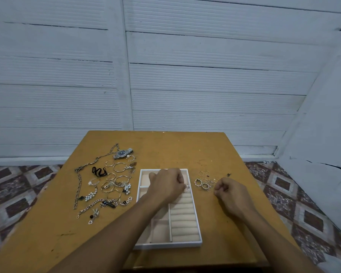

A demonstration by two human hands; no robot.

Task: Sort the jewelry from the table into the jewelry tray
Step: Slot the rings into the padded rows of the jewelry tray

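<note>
Head view. The jewelry tray (pixel 197 242) lies at the centre of the table (pixel 185 146), its padded ring rolls (pixel 184 219) filling the 3 o'clock side. The left forearm crosses the tray from 7 o'clock. The left hand (pixel 166 186) is knuckles-up over the tray's 12 o'clock end, fingers curled and pinching a ring (pixel 187 187) just above the topmost rolls. The right hand (pixel 231 194) rests at the tray's 3 o'clock, fingers curled inward; whether they hold anything cannot be told. Loose rings (pixel 206 182) lie clustered at 2 o'clock, just beside that hand. Chains and bangles (pixel 108 184) spread at 9 to 10 o'clock, with a watch (pixel 123 153) at 11 o'clock.
</note>
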